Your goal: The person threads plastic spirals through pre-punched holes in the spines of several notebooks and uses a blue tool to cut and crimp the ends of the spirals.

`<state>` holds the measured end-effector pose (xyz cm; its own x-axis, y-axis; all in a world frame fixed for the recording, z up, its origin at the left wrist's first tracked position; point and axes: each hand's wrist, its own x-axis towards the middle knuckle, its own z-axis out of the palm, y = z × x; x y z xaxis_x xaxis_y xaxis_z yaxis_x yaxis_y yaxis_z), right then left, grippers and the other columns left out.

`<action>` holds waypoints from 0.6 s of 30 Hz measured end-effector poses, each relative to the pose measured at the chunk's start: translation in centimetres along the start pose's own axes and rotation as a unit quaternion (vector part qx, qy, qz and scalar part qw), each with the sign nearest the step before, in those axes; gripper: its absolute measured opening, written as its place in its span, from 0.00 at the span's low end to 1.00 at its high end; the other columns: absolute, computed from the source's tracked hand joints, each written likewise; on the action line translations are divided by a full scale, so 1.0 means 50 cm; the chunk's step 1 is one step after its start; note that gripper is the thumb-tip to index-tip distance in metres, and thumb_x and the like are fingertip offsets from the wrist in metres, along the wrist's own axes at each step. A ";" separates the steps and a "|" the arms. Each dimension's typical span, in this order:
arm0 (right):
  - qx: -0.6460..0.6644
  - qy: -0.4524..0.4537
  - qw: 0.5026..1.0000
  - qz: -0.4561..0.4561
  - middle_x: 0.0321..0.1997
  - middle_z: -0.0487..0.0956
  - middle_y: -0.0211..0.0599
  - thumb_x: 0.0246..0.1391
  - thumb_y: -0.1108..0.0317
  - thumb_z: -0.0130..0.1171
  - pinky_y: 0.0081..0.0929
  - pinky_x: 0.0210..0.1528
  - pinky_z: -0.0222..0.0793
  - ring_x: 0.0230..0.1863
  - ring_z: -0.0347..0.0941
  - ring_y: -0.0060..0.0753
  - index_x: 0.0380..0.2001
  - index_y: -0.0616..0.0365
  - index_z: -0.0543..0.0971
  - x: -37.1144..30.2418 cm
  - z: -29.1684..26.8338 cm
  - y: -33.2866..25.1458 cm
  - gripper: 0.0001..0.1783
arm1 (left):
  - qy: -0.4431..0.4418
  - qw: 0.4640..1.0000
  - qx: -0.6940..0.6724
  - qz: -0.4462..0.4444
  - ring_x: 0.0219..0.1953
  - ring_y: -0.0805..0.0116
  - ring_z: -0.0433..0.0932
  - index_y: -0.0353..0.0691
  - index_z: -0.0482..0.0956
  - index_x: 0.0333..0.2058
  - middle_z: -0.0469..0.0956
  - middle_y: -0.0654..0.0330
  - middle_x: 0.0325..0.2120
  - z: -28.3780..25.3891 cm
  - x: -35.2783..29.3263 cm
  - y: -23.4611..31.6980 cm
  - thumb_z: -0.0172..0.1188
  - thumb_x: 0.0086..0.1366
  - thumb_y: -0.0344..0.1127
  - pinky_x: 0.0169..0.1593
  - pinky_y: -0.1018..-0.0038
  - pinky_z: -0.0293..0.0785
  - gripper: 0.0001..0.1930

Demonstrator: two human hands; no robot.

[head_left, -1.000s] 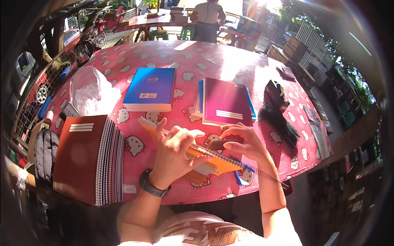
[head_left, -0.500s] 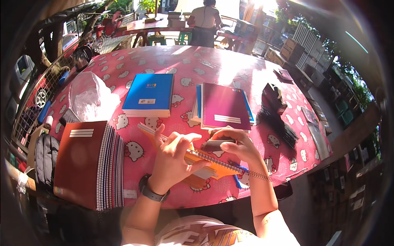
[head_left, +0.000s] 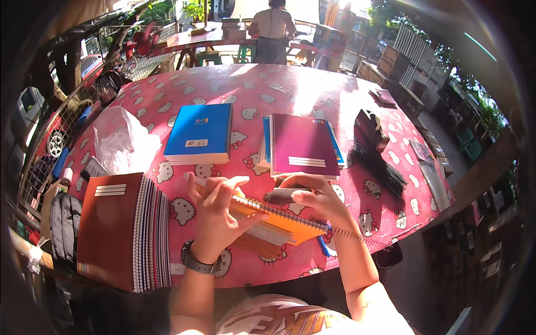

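My left hand (head_left: 215, 223), with a dark watch on the wrist, grips a yellow-orange notebook (head_left: 301, 228) tilted above the table. Its fingers bend over the top, and the thumb presses near the bound edge. A thin wire coil (head_left: 357, 239) runs along that edge, and its loose tail sticks out past the right end, passing my right forearm. Closed around a dark, smooth, rounded block (head_left: 282, 196), my right hand (head_left: 318, 192) hovers just above the coiled edge. Whether the block touches the coil I cannot tell. Below the notebook lies a blue tool (head_left: 324, 245), partly hidden.
Brown spiral notebooks (head_left: 109, 229) are stacked at the left, beside a grey bag (head_left: 66, 229). Farther back are a clear plastic bag (head_left: 125, 145), blue notebooks (head_left: 198, 131) and a purple notebook (head_left: 304, 139) on a pile. Black coils (head_left: 382, 173) lie right. A person (head_left: 272, 28) stands beyond the table.
My left hand has shifted slightly left and down along the notebook. The right hand with the dark block has moved a little left. The whole view has also shifted slightly.
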<state>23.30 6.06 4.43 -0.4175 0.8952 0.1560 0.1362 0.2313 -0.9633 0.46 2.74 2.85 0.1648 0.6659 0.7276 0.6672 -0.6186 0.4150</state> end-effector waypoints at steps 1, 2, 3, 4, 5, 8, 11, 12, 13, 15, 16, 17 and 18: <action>0.154 -0.044 0.982 -0.101 0.46 0.79 0.46 0.45 0.37 0.61 0.27 0.52 0.67 0.46 0.74 0.32 0.39 0.66 0.80 0.004 0.000 -0.001 0.37 | 0.014 1.000 0.012 -0.011 0.36 0.69 0.75 0.47 0.74 0.45 0.73 0.68 0.25 -0.003 0.000 -0.004 0.73 0.42 0.58 0.66 0.45 0.37 0.34; 0.191 -0.096 0.972 -0.093 0.42 0.80 0.41 0.48 0.44 0.62 0.26 0.53 0.66 0.47 0.72 0.28 0.38 0.64 0.80 0.003 0.001 -0.002 0.30 | 0.019 1.000 0.013 -0.008 0.35 0.70 0.74 0.47 0.75 0.44 0.73 0.69 0.25 -0.003 -0.001 -0.007 0.73 0.41 0.58 0.66 0.45 0.37 0.34; 0.204 -0.170 0.960 -0.088 0.38 0.80 0.35 0.52 0.51 0.62 0.25 0.53 0.64 0.48 0.71 0.25 0.38 0.63 0.80 0.007 0.002 -0.005 0.23 | 0.014 1.000 0.001 -0.010 0.35 0.70 0.74 0.47 0.75 0.44 0.72 0.69 0.25 -0.005 -0.001 -0.009 0.73 0.41 0.58 0.66 0.45 0.37 0.34; 0.081 -0.128 0.988 -0.037 0.39 0.80 0.36 0.51 0.50 0.62 0.26 0.53 0.64 0.48 0.71 0.25 0.37 0.64 0.80 0.007 0.002 -0.009 0.24 | 0.007 1.000 -0.004 -0.014 0.35 0.70 0.74 0.47 0.75 0.44 0.72 0.69 0.25 -0.006 -0.001 -0.010 0.74 0.40 0.58 0.67 0.46 0.37 0.34; -0.061 -0.073 0.995 0.041 0.43 0.80 0.39 0.51 0.51 0.62 0.27 0.52 0.65 0.47 0.72 0.26 0.37 0.64 0.80 0.015 0.002 -0.014 0.24 | 0.004 1.000 -0.001 -0.002 0.35 0.70 0.74 0.47 0.75 0.44 0.72 0.69 0.25 -0.006 -0.001 -0.011 0.74 0.40 0.57 0.67 0.46 0.37 0.34; 0.105 -0.106 0.988 -0.050 0.44 0.79 0.40 0.50 0.48 0.63 0.26 0.50 0.65 0.45 0.72 0.25 0.37 0.64 0.80 0.022 0.005 -0.026 0.26 | 0.011 1.000 0.015 0.004 0.33 0.71 0.74 0.42 0.74 0.46 0.72 0.68 0.24 -0.006 0.000 -0.012 0.76 0.38 0.57 0.68 0.51 0.39 0.39; 0.048 -0.165 0.983 -0.065 0.41 0.80 0.37 0.47 0.46 0.63 0.26 0.47 0.67 0.44 0.72 0.25 0.37 0.64 0.81 0.030 0.010 -0.033 0.28 | 0.009 1.000 0.001 -0.011 0.33 0.72 0.75 0.42 0.73 0.48 0.72 0.69 0.23 -0.007 -0.003 -0.009 0.76 0.39 0.55 0.68 0.51 0.39 0.39; -0.055 -0.116 0.991 -0.019 0.41 0.80 0.36 0.47 0.47 0.63 0.25 0.45 0.67 0.44 0.72 0.25 0.36 0.64 0.81 0.033 0.011 -0.035 0.27 | 0.008 1.000 -0.007 -0.014 0.33 0.72 0.75 0.42 0.73 0.48 0.72 0.69 0.23 -0.008 -0.004 -0.009 0.76 0.39 0.55 0.68 0.51 0.39 0.39; -0.166 -0.051 0.985 0.026 0.40 0.80 0.36 0.47 0.47 0.63 0.25 0.44 0.68 0.44 0.72 0.25 0.35 0.64 0.81 0.034 0.011 -0.037 0.27 | 0.010 1.000 -0.014 -0.014 0.33 0.72 0.75 0.42 0.73 0.48 0.72 0.69 0.23 -0.008 -0.003 -0.010 0.76 0.40 0.54 0.68 0.51 0.39 0.38; 0.047 -0.038 0.991 -0.121 0.45 0.79 0.39 0.43 0.45 0.65 0.24 0.41 0.67 0.43 0.72 0.23 0.33 0.63 0.81 0.034 0.012 -0.037 0.28 | 0.011 1.000 -0.023 -0.014 0.33 0.72 0.75 0.42 0.72 0.49 0.72 0.69 0.24 -0.010 -0.004 -0.012 0.75 0.40 0.54 0.68 0.51 0.38 0.39; 0.103 -0.105 0.983 -0.108 0.46 0.78 0.40 0.42 0.43 0.66 0.24 0.43 0.67 0.44 0.72 0.23 0.33 0.63 0.81 0.034 0.014 -0.036 0.29 | 0.009 0.999 -0.029 -0.018 0.34 0.72 0.75 0.42 0.72 0.49 0.72 0.68 0.26 -0.011 -0.007 -0.012 0.75 0.40 0.55 0.68 0.50 0.37 0.39; 0.146 -0.184 0.965 -0.116 0.47 0.78 0.41 0.42 0.42 0.66 0.24 0.45 0.66 0.45 0.72 0.24 0.32 0.62 0.81 0.032 0.015 -0.037 0.30 | -0.001 0.999 -0.030 -0.025 0.35 0.72 0.75 0.42 0.73 0.49 0.72 0.68 0.27 -0.011 -0.007 -0.012 0.75 0.39 0.56 0.68 0.49 0.37 0.39; 0.089 -0.196 0.974 -0.075 0.46 0.78 0.40 0.45 0.44 0.65 0.23 0.50 0.65 0.47 0.72 0.24 0.32 0.63 0.81 0.034 0.015 -0.036 0.28 | -0.007 1.000 -0.024 -0.019 0.35 0.72 0.75 0.41 0.71 0.51 0.72 0.68 0.26 -0.011 -0.006 -0.013 0.75 0.39 0.56 0.68 0.50 0.37 0.42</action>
<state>21.67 6.87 6.27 -0.7360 0.6345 0.2359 -0.0961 0.2471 -0.9642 -0.42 2.74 2.67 0.1495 0.6950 0.7033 0.6376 -0.6114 0.4686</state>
